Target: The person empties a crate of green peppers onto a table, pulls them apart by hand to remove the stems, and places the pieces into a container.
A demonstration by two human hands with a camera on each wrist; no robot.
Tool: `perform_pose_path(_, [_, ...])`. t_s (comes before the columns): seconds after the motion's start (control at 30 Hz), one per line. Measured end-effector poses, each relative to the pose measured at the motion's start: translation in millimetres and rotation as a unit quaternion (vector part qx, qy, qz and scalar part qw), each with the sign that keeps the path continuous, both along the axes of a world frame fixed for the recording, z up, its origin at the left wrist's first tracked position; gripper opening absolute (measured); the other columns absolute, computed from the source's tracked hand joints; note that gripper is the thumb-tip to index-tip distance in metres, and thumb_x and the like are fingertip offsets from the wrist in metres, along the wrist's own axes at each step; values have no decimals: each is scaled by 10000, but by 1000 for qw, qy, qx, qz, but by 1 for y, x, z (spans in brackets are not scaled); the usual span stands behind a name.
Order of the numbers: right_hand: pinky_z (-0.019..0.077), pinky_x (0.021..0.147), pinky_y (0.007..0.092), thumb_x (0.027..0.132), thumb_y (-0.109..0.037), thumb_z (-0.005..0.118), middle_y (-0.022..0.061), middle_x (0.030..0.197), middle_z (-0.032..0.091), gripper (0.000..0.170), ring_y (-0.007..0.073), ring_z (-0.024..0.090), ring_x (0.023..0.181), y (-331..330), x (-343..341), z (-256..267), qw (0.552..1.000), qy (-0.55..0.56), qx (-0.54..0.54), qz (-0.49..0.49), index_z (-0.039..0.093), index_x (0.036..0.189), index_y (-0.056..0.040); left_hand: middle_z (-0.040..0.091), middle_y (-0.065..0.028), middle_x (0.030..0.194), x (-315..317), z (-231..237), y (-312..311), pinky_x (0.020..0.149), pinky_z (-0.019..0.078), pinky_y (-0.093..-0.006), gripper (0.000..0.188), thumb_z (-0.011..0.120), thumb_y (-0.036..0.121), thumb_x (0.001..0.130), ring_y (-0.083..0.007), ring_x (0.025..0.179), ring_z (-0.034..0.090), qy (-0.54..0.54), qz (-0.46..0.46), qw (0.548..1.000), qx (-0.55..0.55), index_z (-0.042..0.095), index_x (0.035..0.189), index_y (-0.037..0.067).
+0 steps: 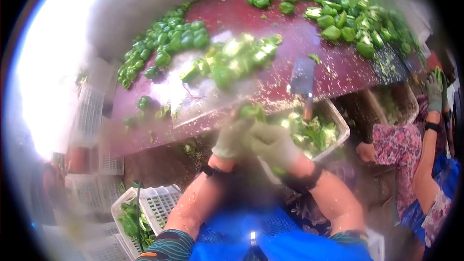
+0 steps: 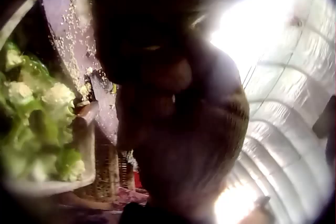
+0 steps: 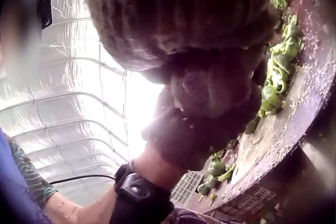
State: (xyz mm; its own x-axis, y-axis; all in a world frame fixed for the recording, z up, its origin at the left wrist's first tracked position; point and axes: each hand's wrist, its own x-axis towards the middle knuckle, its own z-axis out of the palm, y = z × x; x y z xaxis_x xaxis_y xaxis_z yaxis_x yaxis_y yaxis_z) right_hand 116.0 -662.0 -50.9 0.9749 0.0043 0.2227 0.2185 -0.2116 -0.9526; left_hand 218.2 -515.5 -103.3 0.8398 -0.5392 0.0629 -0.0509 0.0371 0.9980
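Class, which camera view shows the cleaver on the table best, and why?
The head view: the cleaver lies there unblocked, with blade and wooden handle both visible. The left wrist view seems to catch mainly its handle; the right wrist view shows none of it.

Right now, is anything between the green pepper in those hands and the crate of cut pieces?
Partly: in the head view, the right hand overlaps the white crate, and the cleaver handle juts over its far side. Nothing else visible blocks the green bell pepper.
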Motion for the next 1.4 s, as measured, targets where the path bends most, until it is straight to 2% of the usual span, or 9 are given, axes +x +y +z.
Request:
perform_pose_path(0.23, [535, 875, 443, 847, -98, 554, 188, 1021, 701, 257, 345, 687, 950, -17, 14, 4, 903, 169, -395, 28, 627, 1091, -68, 669, -82, 1079, -16, 94, 49, 692, 546, -284, 337, 651, 71, 853, -217, 821, 665, 131, 179, 972, -81, 632, 1188, 32])
perform_pose_path(0.57, [507, 877, 509, 843, -152, 541, 273, 997, 675, 286, 445, 645, 986, -19, 17, 3, 898, 221, -381, -18, 634, 1091, -44, 635, -64, 1119, -130, 113, 405, 863, 508, -306, 538, 655, 2, 823, -209, 993, 640, -45, 541, 811, 217, 544, 1350, 11])
perform_pose_path(0.73, [508, 899, 482, 872, -185, 545, 244, 1029, 685, 300, 412, 649, 1015, -15, 14, 5, 908, 218, -357, 7, 643, 1132, -70, 666, -186, 1216, -140, 106, 475, 963, 482, -419, 613, 723, 259, 821, -367, 1132, 623, -38, 548, 379, 745, 552, 1342, -15])
perform_pose_path(0.9, [508, 911, 474, 893, -164, 521, 227, 1004, 687, 273, 390, 658, 999, -15, 15, 1, 906, 194, -373, 39, 638, 1129, -92, 675, -161, 1204, -7, 110, 325, 922, 512, -355, 523, 695, 156, 844, -258, 1066, 653, -140, 452, 754, 456, 566, 1316, -28])
perform_pose_path(1.0, [530, 869, 479, 926, -151, 479, 204, 962, 696, 203, 350, 690, 937, -13, 17, 5, 883, 196, -420, 76, 603, 1051, -51, 664, -145, 1208, 83, 82, 186, 836, 544, -263, 555, 696, 75, 849, -176, 1038, 650, -123, 319, 851, 399, 525, 1368, -24])
perform_pose_path(1.17, [577, 742, 433, 882, -148, 585, 207, 904, 687, 251, 337, 698, 842, -17, 28, 21, 868, 225, -424, 130, 610, 1080, 3, 555, -213, 1360, 174, 15, 5, 1058, 456, -366, 792, 793, 216, 767, -315, 1275, 539, -168, 172, 854, 461, 441, 1463, 75])
perform_pose_path(1.2, [578, 742, 429, 859, -118, 599, 214, 909, 688, 256, 340, 700, 849, -18, 30, 24, 868, 229, -420, 133, 620, 1077, 13, 470, -212, 1434, 161, 27, -27, 1095, 416, -381, 827, 788, 217, 758, -341, 1338, 463, -267, 102, 763, 580, 408, 1483, 95])
perform_pose_path(1.27, [578, 743, 422, 830, -82, 608, 222, 918, 691, 248, 342, 703, 862, -21, 33, 22, 875, 238, -400, 131, 638, 1052, 25, 254, -202, 1569, 185, -7, -54, 1129, 379, -423, 891, 779, 203, 739, -375, 1413, 338, -183, 186, 771, 581, 340, 1511, 127])
perform_pose_path(1.4, [569, 747, 433, 840, -79, 576, 219, 892, 691, 166, 355, 702, 874, -22, 37, 21, 882, 277, -364, 112, 653, 959, 8, 476, -205, 1383, 195, -16, -20, 951, 500, -424, 787, 711, 109, 738, -369, 1165, 547, -142, 153, 839, 502, 409, 1465, 105])
